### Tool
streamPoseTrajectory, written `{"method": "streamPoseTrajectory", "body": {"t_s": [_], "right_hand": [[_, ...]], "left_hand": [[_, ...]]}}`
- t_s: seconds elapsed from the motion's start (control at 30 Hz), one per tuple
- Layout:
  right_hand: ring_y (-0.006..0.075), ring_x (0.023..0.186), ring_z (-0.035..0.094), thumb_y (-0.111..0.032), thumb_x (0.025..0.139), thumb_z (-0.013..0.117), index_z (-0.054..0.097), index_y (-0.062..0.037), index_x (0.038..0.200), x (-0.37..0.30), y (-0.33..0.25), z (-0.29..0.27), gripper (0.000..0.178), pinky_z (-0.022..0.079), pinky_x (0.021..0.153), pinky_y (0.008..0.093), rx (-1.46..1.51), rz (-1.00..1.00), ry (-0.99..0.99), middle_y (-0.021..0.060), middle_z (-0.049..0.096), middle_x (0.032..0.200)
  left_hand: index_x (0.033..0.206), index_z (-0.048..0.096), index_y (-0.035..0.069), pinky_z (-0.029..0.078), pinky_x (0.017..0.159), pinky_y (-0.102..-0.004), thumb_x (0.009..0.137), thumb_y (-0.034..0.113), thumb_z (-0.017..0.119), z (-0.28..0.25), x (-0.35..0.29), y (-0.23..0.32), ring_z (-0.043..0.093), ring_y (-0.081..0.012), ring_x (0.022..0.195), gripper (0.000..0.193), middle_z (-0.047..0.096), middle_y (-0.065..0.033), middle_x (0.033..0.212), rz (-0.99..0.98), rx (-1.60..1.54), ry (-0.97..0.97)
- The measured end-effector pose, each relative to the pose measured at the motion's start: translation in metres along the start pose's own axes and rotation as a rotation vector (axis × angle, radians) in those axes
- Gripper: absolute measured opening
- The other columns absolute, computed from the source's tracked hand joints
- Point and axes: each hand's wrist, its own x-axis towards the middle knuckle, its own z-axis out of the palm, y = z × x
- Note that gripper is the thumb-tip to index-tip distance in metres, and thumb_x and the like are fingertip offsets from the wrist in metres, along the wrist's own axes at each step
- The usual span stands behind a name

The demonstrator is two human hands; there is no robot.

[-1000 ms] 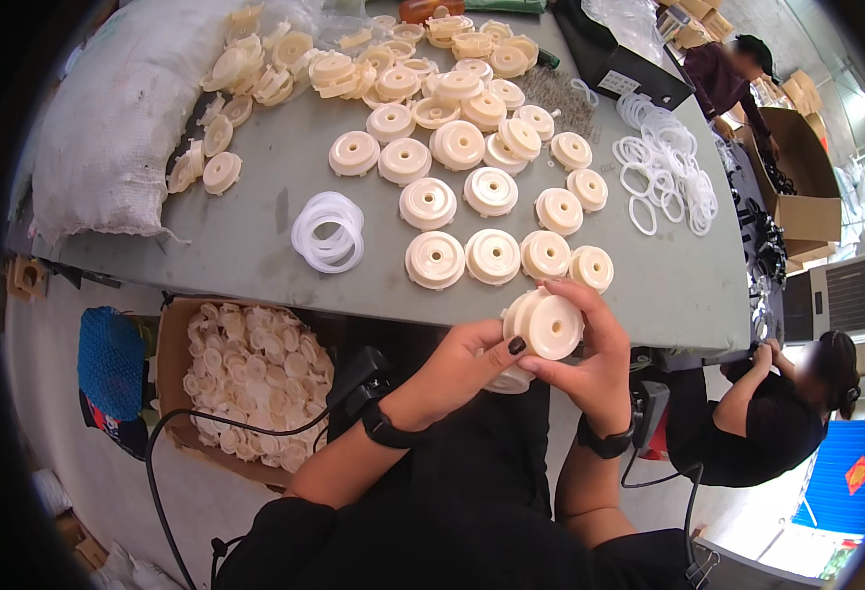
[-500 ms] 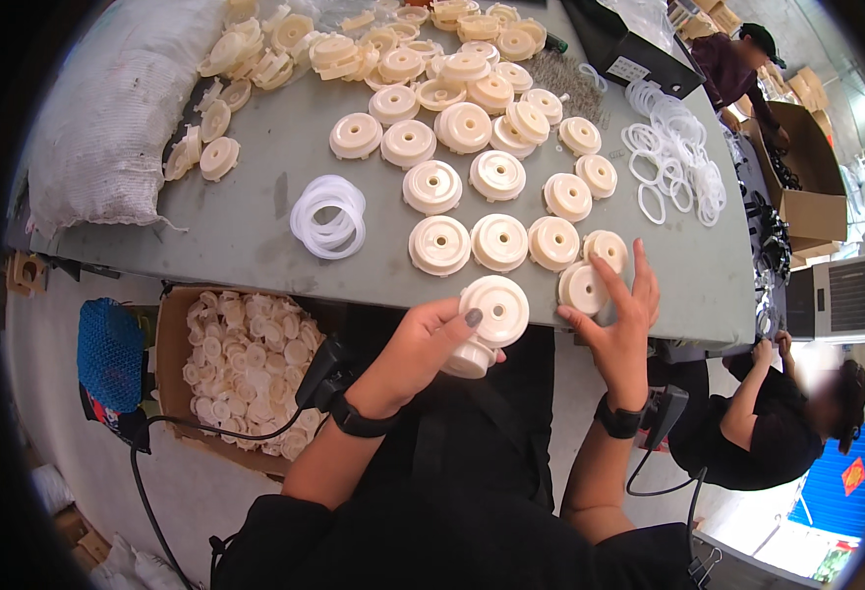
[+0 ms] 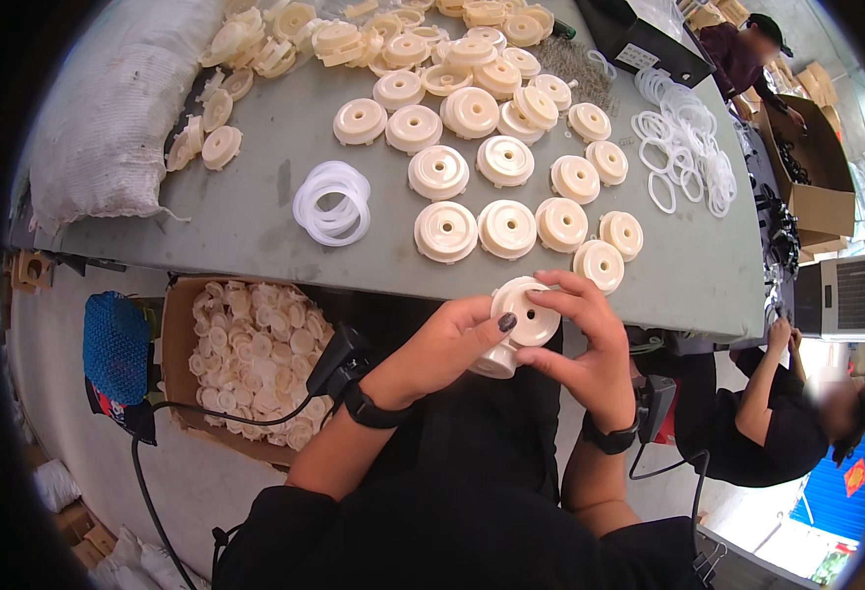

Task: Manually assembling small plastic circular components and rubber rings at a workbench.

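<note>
My left hand (image 3: pixel 432 352) grips a cream round plastic part (image 3: pixel 525 311) just off the table's front edge, its thumb pressed on the face. A second cream piece (image 3: pixel 496 362), rounded and smaller, sits beneath that disc; fingers hide how the two meet. My right hand (image 3: pixel 595 349) is closed on the disc's right rim with thumb and fingertips. Beyond it, a similar cream disc (image 3: pixel 599 265) lies near the table edge, beside another disc (image 3: pixel 621 236). More cream discs (image 3: pixel 445 232) with centre holes stand in loose rows, face up.
Translucent rings (image 3: pixel 332 204) lie stacked at left, with more rings (image 3: pixel 683 143) at right. Cream parts (image 3: pixel 344 44) heap at the back. A white sack (image 3: pixel 103 118), black box (image 3: pixel 654 44) and carton of parts (image 3: pixel 256 354) surround me. Two people work at right.
My right hand has left the discs near the table edge and come left onto the part in my left hand. The whole view has shifted slightly.
</note>
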Motion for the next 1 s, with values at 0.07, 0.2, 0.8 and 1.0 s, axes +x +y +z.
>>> {"method": "streamPoseTrajectory", "body": {"t_s": [0.07, 0.2, 0.8, 1.0], "right_hand": [[0.0265, 0.105, 0.057, -0.015, 0.062, 0.082, 0.064, -0.0064, 0.109, -0.001, 0.006, -0.005, 0.051, 0.045, 0.090, 0.0362, 0.119, 0.053, 0.028, 0.0116, 0.060, 0.115], [0.0277, 0.103, 0.057, -0.016, 0.063, 0.080, 0.062, -0.0052, 0.110, 0.000, 0.008, -0.005, 0.051, 0.044, 0.090, 0.0369, -0.012, 0.085, 0.121, 0.0115, 0.062, 0.110], [0.0285, 0.104, 0.057, -0.021, 0.063, 0.083, 0.063, -0.0036, 0.106, 0.005, -0.008, 0.014, 0.050, 0.045, 0.087, 0.0383, 0.056, -0.056, 0.051, 0.0114, 0.062, 0.109], [0.0164, 0.088, 0.062, -0.009, 0.073, 0.076, 0.062, -0.0014, 0.106, 0.003, -0.001, 0.028, 0.037, 0.049, 0.075, 0.0276, 0.153, 0.113, 0.014, 0.0084, 0.064, 0.100]], "left_hand": [[0.115, 0.055, -0.001, 0.048, 0.075, -0.0232, 0.097, 0.023, 0.047, -0.001, 0.002, -0.001, 0.060, -0.0083, 0.086, 0.031, 0.064, -0.0051, 0.097, 0.007, -0.022, -0.050], [0.113, 0.055, -0.003, 0.049, 0.078, -0.0250, 0.097, 0.032, 0.047, -0.002, 0.003, -0.003, 0.063, -0.0136, 0.087, 0.040, 0.066, -0.0100, 0.094, -0.006, 0.039, -0.033], [0.110, 0.050, 0.003, 0.049, 0.075, -0.0255, 0.095, 0.040, 0.049, -0.004, -0.003, 0.002, 0.060, -0.0124, 0.086, 0.040, 0.058, -0.0064, 0.100, 0.161, -0.082, 0.154], [0.124, 0.038, 0.005, 0.055, 0.069, -0.0306, 0.093, 0.037, 0.056, 0.002, -0.004, -0.001, 0.058, -0.0131, 0.095, 0.048, 0.055, -0.0074, 0.109, 0.093, -0.288, 0.124]]}}
